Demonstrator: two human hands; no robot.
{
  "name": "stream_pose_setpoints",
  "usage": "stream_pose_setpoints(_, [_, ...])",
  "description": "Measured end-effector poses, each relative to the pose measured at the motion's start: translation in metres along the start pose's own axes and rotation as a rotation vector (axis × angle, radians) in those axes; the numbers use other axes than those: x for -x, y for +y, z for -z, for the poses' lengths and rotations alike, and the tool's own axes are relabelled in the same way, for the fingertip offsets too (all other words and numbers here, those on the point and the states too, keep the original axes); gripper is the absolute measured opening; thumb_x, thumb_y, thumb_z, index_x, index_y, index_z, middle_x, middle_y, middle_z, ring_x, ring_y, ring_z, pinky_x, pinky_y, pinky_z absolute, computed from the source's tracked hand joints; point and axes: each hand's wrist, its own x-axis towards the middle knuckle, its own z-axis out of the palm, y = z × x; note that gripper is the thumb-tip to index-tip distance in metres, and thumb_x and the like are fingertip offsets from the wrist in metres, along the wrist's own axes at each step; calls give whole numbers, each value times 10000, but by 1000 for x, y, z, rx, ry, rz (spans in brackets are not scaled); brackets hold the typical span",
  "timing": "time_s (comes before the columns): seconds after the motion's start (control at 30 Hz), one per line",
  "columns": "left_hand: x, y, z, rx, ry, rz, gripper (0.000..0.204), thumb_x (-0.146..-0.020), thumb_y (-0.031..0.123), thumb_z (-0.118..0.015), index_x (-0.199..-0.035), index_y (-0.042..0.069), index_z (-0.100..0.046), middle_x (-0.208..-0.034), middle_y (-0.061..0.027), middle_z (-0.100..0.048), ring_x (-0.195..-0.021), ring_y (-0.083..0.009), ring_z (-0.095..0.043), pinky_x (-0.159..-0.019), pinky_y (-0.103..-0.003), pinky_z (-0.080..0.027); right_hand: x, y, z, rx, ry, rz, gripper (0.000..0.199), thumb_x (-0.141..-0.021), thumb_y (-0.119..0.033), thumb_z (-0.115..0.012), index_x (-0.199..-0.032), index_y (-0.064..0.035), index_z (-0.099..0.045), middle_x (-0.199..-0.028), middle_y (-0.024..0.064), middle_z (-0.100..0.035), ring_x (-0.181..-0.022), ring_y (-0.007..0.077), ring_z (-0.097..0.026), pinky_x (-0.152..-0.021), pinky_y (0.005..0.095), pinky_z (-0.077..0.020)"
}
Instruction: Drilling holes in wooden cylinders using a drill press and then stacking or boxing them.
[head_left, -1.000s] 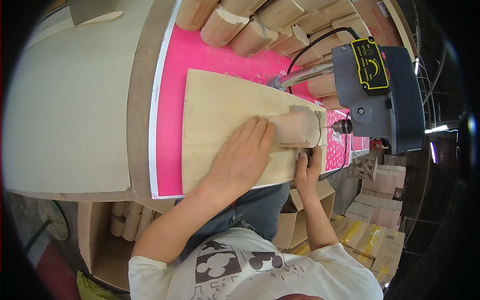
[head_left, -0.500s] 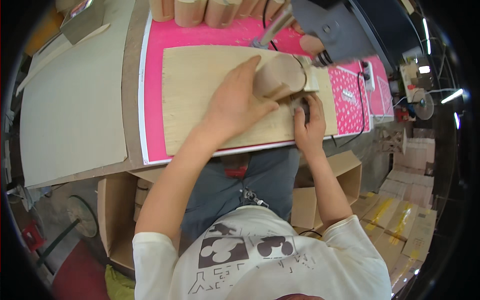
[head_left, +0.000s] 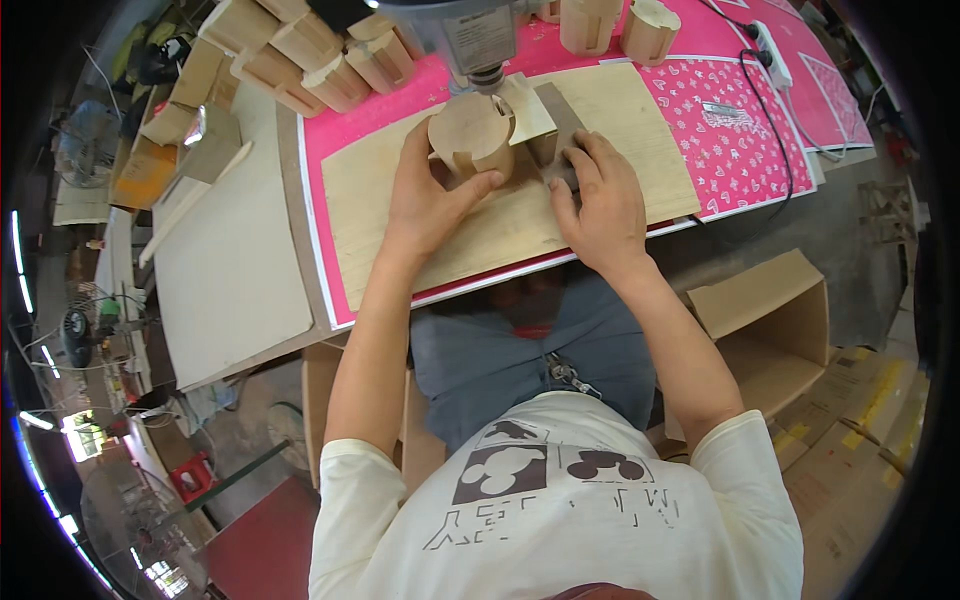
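Note:
My left hand point(head_left: 425, 195) is wrapped round a pale, round wooden block point(head_left: 468, 128) with notches in its side. The block rests on a flat wooden board point(head_left: 380, 240). Close to its far right edge hangs the dark chuck of a grey drilling machine point(head_left: 487, 78); whether the bit touches the wood I cannot tell. A light wooden piece point(head_left: 528, 110) and a darker strip point(head_left: 562, 115) sit on the board just right of the block. My right hand point(head_left: 605, 205) lies at the strip's near end, thumb and fingers closed on a small dark object, partly hidden.
Several similar notched blocks point(head_left: 310, 45) are piled at the far left of the pink table cover point(head_left: 315, 130), with more point(head_left: 650, 30) behind the board. A black cord point(head_left: 780, 130) and white power strip point(head_left: 773, 55) lie at the right. An open cardboard box point(head_left: 770, 310) stands below right.
The view has swung, so the table sits differently in it. The block is now beneath the machine's head, more upright, with my left hand still round it. My right hand stays beside the wooden pieces.

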Motion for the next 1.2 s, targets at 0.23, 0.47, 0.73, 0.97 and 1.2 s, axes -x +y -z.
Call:
stream_pose_setpoints(0.23, [-5, 5, 6, 73, -56, 46, 962, -842, 119, -985, -1621, -19, -437, -1509, -167, -632, -1404, -300, -634, -1189, -450, -529, 0, 1, 1, -8, 11, -2, 449, -934, -188, -761, -1291, 78, -700, -1438, 263, -651, -1369, 463, -603, -1159, 543, -478])
stream_pose_setpoints(0.47, [-3, 4, 4, 66, -19, 2, 933, -799, 126, -1003, -1579, -17, -511, -1424, -152, -691, -1264, -263, -711, -1070, -408, -596, 1, 1, 0, -9, 6, 6, 441, -930, -184, -765, -1282, 74, -701, -1438, 255, -654, -1372, 470, -602, -1160, 545, -479])
stream_pose_setpoints(0.73, [-6, 4, 8, 78, -47, -8, 935, -805, 106, -1000, -1588, -24, -506, -1426, -142, -694, -1255, -247, -714, -1058, -397, -602, 1, 1, 0, -4, 25, 7, 432, -919, -176, -774, -1267, 70, -705, -1417, 260, -667, -1361, 473, -612, -1154, 544, -484])
stream_pose_setpoints(0.97, [-11, 4, 12, 129, -71, -4, 962, -803, 85, -995, -1613, -22, -488, -1464, -140, -675, -1345, -263, -671, -1122, -418, -578, 0, 0, 0, 7, 21, 2, 434, -909, -171, -776, -1266, 66, -707, -1415, 263, -668, -1362, 471, -613, -1153, 542, -486])
stream_pose_setpoints(1.2, [-15, 0, 17, 49, -96, 6, 983, -789, 109, -1007, -1614, -26, -491, -1453, -150, -692, -1383, -278, -656, -1191, -443, -528, 1, 1, 0, 12, 21, -3, 436, -914, -182, -769, -1273, 56, -703, -1427, 241, -666, -1379, 451, -604, -1153, 534, -488])
